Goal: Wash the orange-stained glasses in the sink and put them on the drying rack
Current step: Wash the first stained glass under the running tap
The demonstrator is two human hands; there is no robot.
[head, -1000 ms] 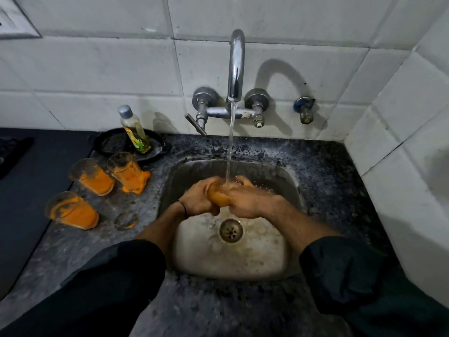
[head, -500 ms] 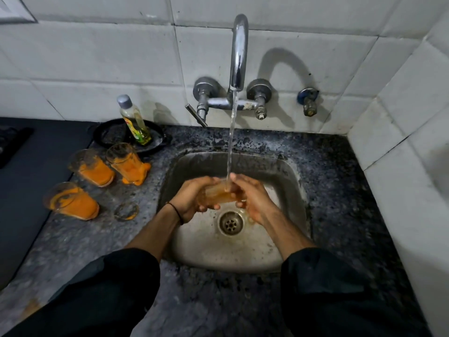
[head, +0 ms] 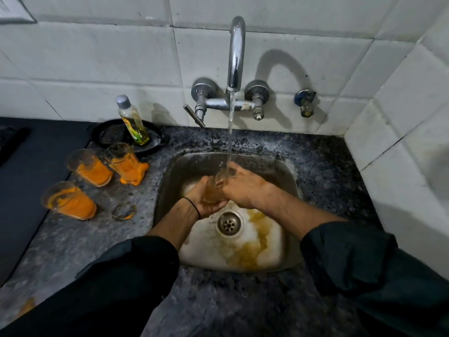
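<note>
One glass (head: 213, 190) sits under the tap's stream over the sink (head: 286, 171), my left hand (head: 206, 200) cupping its base, my right hand (head: 243, 188) gripping its rim. Three orange-stained glasses (head: 90, 166) wait on the surface (head: 97, 239); no drying rack shows, so I judge the job barely begun.

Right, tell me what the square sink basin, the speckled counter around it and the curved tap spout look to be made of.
Square sink basin: probably stainless steel, dull brushed grey sheen, stained yellowish near the drain. Speckled counter: looks like polished granite or similar stone, dark with pale flecks. Curved tap spout: chrome-plated metal by its bright mirror highlights.
</note>
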